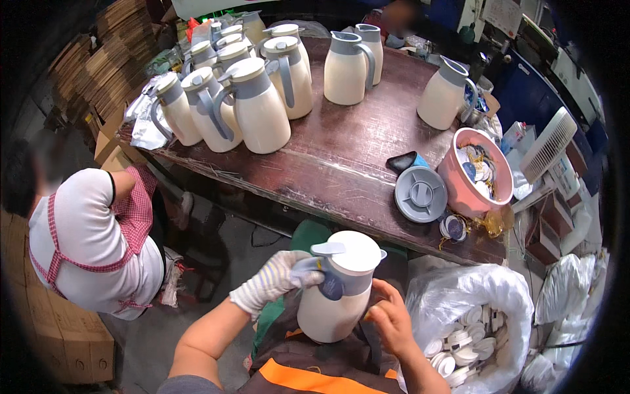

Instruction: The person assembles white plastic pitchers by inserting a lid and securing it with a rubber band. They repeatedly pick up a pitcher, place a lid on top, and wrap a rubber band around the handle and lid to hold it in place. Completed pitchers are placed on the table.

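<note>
A cream insulated jug (335,315) with a grey collar and a white lid (357,251) stands upright over my lap. My left hand (279,276), in a striped white glove, is closed at its handle side, around a grey-blue piece that looks like the handle or a cloth. A dark round tag (333,287) hangs against the collar there. Beside the jug's right side is my bare right hand (392,318), its fingers bent but apart, near or lightly touching the body. Nothing shows within its grasp.
Several similar jugs (262,121) crowd the dark red table (315,171); one lidless jug (443,95) stands farther right. Near the right edge are a grey lid (420,195) and a pink tub (453,174) of tags. A plastic-lined bag (505,289) holds white lids. A seated person (98,230) is at left.
</note>
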A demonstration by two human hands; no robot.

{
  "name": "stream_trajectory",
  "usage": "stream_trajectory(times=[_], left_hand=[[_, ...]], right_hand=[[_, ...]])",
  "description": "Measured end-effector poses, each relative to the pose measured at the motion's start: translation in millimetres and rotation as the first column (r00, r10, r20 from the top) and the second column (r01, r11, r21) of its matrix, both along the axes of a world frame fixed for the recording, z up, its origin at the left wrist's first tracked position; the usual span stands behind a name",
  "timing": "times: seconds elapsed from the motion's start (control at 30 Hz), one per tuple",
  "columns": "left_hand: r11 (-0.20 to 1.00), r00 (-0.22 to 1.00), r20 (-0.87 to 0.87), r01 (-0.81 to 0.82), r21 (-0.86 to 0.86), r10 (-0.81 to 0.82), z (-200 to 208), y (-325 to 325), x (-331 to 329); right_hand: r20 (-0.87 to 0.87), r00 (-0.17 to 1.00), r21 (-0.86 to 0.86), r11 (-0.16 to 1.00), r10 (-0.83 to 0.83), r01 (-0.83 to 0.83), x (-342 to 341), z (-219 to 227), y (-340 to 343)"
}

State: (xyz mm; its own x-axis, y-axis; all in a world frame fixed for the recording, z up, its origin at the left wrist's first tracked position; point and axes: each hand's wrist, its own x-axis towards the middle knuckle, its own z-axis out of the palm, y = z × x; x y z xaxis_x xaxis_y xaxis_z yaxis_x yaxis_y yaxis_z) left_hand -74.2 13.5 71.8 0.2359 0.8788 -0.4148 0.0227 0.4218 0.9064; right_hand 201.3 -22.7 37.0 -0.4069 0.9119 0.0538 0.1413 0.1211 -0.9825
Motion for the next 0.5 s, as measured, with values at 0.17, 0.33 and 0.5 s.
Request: stream_trajectory(times=[0.17, 0.33, 0.5], left_hand=[[0.907, 0.923, 0.108, -0.383, 0.174, 0.369, 61, -6, -21], [0.750, 0.831, 0.177, -0.554, 0.362, 0.528, 78, 40, -45], [0.615, 0.737, 0.198, -0.657, 0.437, 0.646, 69, 95, -49]], right_hand=[[-0.002, 0.997, -0.198, 0.978, -0.075, 0.073, 9, -5, -2], [-0.064, 0.998, -0.216, 0.976, 0.026, -0.039, 1, -20, -7], [-0.005, 0.999, -0.184, 0.982, 0.042, -0.042, -9, -15, -6]])
